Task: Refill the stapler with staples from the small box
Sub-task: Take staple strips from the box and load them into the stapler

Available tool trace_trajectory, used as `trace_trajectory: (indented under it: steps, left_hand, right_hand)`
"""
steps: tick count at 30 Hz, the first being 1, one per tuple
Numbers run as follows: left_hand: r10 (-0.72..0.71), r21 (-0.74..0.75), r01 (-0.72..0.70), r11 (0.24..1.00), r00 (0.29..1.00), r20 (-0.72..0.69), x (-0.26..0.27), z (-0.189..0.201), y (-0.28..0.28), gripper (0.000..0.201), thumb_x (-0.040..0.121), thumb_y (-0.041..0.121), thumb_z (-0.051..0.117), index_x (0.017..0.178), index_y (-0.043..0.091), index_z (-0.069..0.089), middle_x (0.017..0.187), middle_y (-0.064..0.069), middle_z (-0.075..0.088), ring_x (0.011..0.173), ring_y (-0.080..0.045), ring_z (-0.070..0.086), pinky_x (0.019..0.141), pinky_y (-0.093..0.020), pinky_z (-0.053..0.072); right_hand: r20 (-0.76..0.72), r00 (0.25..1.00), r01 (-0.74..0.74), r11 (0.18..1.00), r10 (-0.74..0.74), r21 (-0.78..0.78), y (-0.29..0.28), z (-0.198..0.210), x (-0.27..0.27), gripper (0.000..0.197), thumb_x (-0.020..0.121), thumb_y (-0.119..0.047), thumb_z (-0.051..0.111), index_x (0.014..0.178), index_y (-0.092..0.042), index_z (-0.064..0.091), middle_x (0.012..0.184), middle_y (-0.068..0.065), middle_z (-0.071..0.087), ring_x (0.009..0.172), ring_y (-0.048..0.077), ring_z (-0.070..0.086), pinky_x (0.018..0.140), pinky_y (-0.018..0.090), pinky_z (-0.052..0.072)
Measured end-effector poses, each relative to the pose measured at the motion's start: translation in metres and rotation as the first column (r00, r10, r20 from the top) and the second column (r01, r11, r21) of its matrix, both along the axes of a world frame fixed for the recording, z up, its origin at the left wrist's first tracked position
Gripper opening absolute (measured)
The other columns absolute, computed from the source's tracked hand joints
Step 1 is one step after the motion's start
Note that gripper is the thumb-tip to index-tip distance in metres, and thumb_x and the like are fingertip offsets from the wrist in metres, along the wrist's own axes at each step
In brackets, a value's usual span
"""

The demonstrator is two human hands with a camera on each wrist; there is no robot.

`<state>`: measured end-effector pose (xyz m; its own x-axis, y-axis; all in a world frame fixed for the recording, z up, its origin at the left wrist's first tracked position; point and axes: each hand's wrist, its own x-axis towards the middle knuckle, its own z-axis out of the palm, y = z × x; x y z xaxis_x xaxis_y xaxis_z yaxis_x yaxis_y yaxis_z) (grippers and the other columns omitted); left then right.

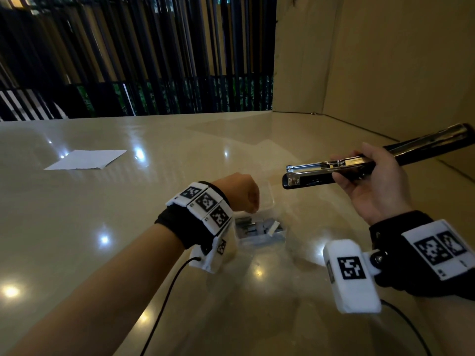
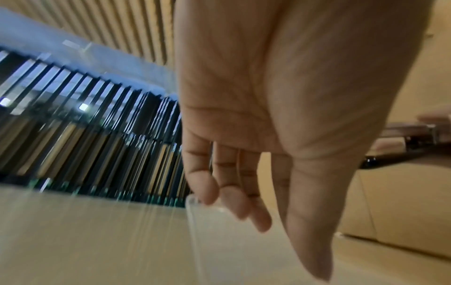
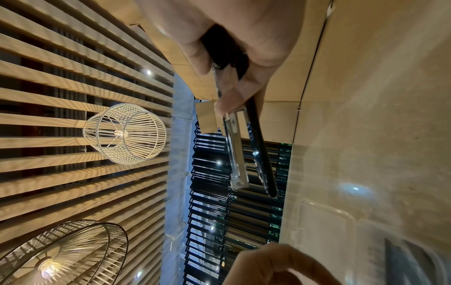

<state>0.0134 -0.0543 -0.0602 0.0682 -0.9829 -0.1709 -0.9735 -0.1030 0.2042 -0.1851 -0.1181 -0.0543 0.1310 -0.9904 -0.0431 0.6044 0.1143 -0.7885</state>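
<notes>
A black stapler (image 1: pixel 311 181) is swung open, its metal magazine (image 1: pixel 316 167) bare and its top cover (image 1: pixel 437 143) folded back. My right hand (image 1: pixel 354 167) grips it by the middle and holds it in the air, nose pointing left. In the right wrist view the magazine (image 3: pixel 238 154) and the black base (image 3: pixel 263 160) stick out past my right hand (image 3: pixel 244 81). Below and to the left, a small clear box (image 1: pixel 268 201) on the table holds staple strips (image 1: pixel 257 227). My left hand (image 1: pixel 250 204) hovers over its far end with fingers (image 2: pixel 256 217) hanging loose and nothing visible between them.
The glossy beige table (image 1: pixel 115 227) carries a white sheet of paper (image 1: pixel 84 159) at the far left. A cardboard wall (image 1: pixel 385 60) stands along the right side and far right corner. Dark slatted screens (image 1: pixel 128 60) rise behind the table. Cables run from both wrist cameras.
</notes>
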Motion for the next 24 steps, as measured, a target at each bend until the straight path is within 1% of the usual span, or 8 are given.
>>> trace_trajectory:
  steps: [3, 6, 9, 12, 15, 17, 20, 24]
  left_hand:
    - [0.033, 0.050, -0.041, 0.998, 0.987, 0.157, 0.006, -0.005, 0.005, 0.023, 0.079, 0.020, 0.067, 0.101, 0.012, 0.070, 0.110, -0.008, 0.063, 0.102, -0.025, 0.059, 0.088, -0.033, 0.049]
    - [0.061, 0.069, -0.078, 0.995, 0.976, 0.210, 0.006, -0.012, 0.008, 0.027, 0.075, 0.024, 0.072, 0.098, 0.011, 0.070, 0.107, -0.009, 0.066, 0.097, -0.026, 0.061, 0.086, -0.038, 0.053]
    - [0.052, 0.055, -0.069, 0.996, 0.961, 0.273, 0.004, -0.016, 0.007, 0.035, 0.075, 0.026, 0.072, 0.104, 0.008, 0.067, 0.110, -0.011, 0.062, 0.100, -0.029, 0.060, 0.087, -0.038, 0.052]
    - [0.045, 0.032, -0.055, 0.998, 0.963, 0.265, 0.006, -0.018, 0.006, 0.032, 0.075, 0.025, 0.071, 0.103, 0.010, 0.066, 0.112, -0.009, 0.061, 0.100, -0.028, 0.059, 0.086, -0.037, 0.052]
    - [0.014, 0.002, -0.015, 1.000, 0.972, 0.235, 0.009, -0.020, 0.009, 0.025, 0.076, 0.023, 0.070, 0.099, 0.015, 0.069, 0.115, -0.005, 0.058, 0.102, -0.025, 0.057, 0.086, -0.034, 0.049]
    - [-0.008, -0.005, 0.009, 1.000, 0.972, 0.233, 0.010, -0.023, 0.011, 0.025, 0.076, 0.024, 0.069, 0.100, 0.016, 0.068, 0.117, -0.004, 0.056, 0.103, -0.025, 0.055, 0.082, -0.031, 0.047]
    - [-0.012, -0.003, 0.013, 1.000, 0.962, 0.274, 0.005, -0.025, 0.012, 0.037, 0.079, 0.025, 0.067, 0.112, 0.012, 0.059, 0.121, -0.006, 0.055, 0.104, -0.028, 0.056, 0.085, -0.035, 0.049]
    - [-0.077, 0.025, 0.073, 0.997, 0.925, 0.372, -0.001, -0.022, 0.013, 0.033, 0.082, 0.020, 0.062, 0.112, 0.007, 0.057, 0.122, -0.007, 0.052, 0.101, -0.028, 0.057, 0.087, -0.037, 0.050]
  right_hand:
    - [0.006, 1.000, 0.004, 1.000, -0.004, -0.004, 0.002, 0.001, 0.000, 0.019, 0.092, -0.020, 0.050, 0.075, -0.012, 0.051, 0.045, -0.007, 0.060, 0.071, 0.017, 0.066, 0.044, 0.019, 0.049]
    - [0.000, 1.000, 0.007, 1.000, -0.007, -0.001, 0.003, 0.001, 0.001, 0.018, 0.092, -0.019, 0.050, 0.075, -0.012, 0.051, 0.045, -0.007, 0.061, 0.070, 0.017, 0.066, 0.043, 0.019, 0.048]
    - [-0.007, 1.000, 0.003, 1.000, -0.003, 0.006, 0.002, 0.000, 0.002, 0.018, 0.092, -0.020, 0.051, 0.076, -0.011, 0.052, 0.050, -0.005, 0.062, 0.071, 0.017, 0.066, 0.043, 0.019, 0.048]
    - [-0.001, 1.000, 0.005, 1.000, -0.005, 0.017, 0.001, -0.001, 0.002, 0.015, 0.091, -0.020, 0.052, 0.078, -0.011, 0.052, 0.068, -0.001, 0.058, 0.076, 0.019, 0.067, 0.043, 0.019, 0.048]
    - [0.001, 1.000, -0.002, 1.000, 0.002, 0.017, 0.000, -0.001, 0.003, 0.014, 0.091, -0.020, 0.053, 0.080, -0.011, 0.052, 0.075, 0.000, 0.056, 0.077, 0.019, 0.067, 0.043, 0.019, 0.049]
    - [0.003, 1.000, 0.001, 1.000, -0.001, 0.018, 0.000, -0.002, 0.002, 0.015, 0.091, -0.019, 0.053, 0.078, -0.011, 0.052, 0.073, 0.000, 0.056, 0.077, 0.019, 0.067, 0.043, 0.019, 0.049]
    - [0.004, 1.000, 0.001, 1.000, -0.001, 0.021, 0.001, -0.002, 0.003, 0.016, 0.091, -0.019, 0.053, 0.077, -0.011, 0.053, 0.071, -0.001, 0.056, 0.076, 0.018, 0.067, 0.043, 0.020, 0.049]
    - [0.010, 1.000, -0.013, 1.000, 0.013, 0.015, 0.004, 0.000, 0.003, 0.019, 0.091, -0.020, 0.053, 0.074, -0.012, 0.053, 0.054, -0.005, 0.061, 0.071, 0.017, 0.067, 0.043, 0.019, 0.049]
